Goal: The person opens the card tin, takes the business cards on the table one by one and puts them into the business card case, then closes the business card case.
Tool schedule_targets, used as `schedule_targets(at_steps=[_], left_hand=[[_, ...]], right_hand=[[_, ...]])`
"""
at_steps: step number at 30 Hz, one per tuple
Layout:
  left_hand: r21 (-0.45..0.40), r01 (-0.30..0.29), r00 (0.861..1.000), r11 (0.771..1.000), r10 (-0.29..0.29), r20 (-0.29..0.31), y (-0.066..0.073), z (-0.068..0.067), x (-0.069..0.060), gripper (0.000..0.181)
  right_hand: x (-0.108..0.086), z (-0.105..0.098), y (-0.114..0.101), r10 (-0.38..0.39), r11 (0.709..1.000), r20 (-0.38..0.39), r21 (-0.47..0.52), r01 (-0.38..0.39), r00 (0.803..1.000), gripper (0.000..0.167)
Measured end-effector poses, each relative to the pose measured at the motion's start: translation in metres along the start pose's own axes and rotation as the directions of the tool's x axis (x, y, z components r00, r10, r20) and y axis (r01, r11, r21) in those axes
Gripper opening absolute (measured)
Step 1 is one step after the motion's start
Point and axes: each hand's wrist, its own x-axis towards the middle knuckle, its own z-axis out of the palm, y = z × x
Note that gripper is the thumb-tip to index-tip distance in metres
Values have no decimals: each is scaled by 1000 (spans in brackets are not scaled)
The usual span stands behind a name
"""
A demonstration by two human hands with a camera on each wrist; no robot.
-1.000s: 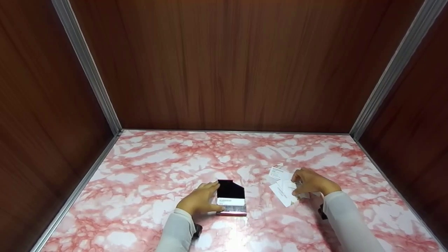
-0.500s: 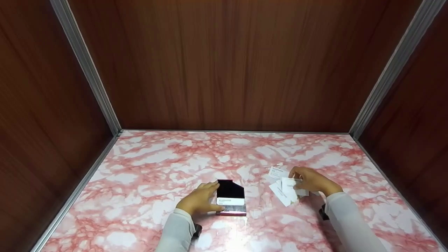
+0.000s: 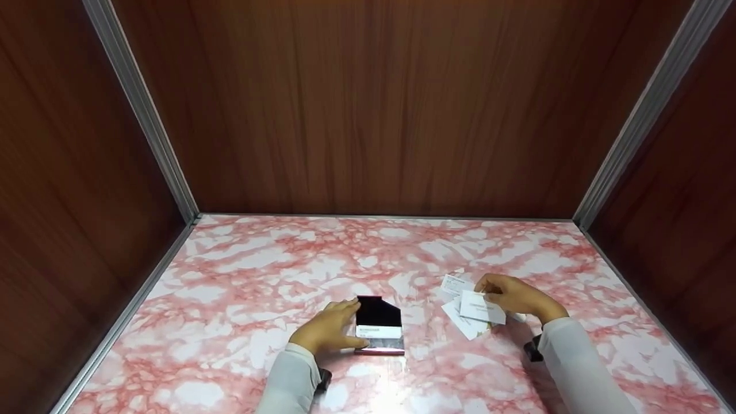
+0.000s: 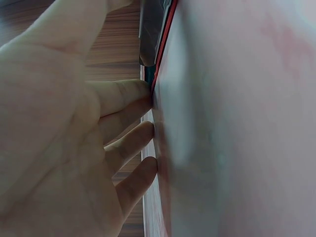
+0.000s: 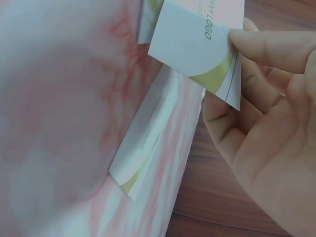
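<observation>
A business card holder, black inside with a silver strip and a red edge, lies on the table with a white card in it. My left hand rests at its left side, the thumb on its near part and the fingers fairly straight. In the left wrist view the fingertips touch the table beside the holder's red edge. My right hand pinches a white business card between thumb and fingers; the right wrist view shows its lettering and green curve. More business cards lie under and beside it.
The table top has a red and white marbled pattern. Dark brown wood panels rise at the back and on both sides, joined by grey metal strips. A dark strap piece sits at each wrist.
My right hand has lifted a business card from the spread cards and tipped it so its printed face shows. The left hand and the card holder have stayed in place.
</observation>
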Motion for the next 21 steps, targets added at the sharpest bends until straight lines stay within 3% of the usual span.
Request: schedule_targets(at_steps=[5, 12, 21], left_hand=[[-7, 7, 1000, 1000, -7, 7, 0, 0, 0, 94], [12, -4, 1000, 1000, 4, 14, -1, -1, 0, 93], [19, -4, 1000, 1000, 4, 6, 0, -1, 0, 91]], right_hand=[[0, 0, -8, -9, 1000, -27, 8, 9, 1000, 13], [6, 6, -23, -149, 987, -73, -73, 143, 986, 21], [19, 22, -47, -228, 973, -72, -63, 224, 971, 16]])
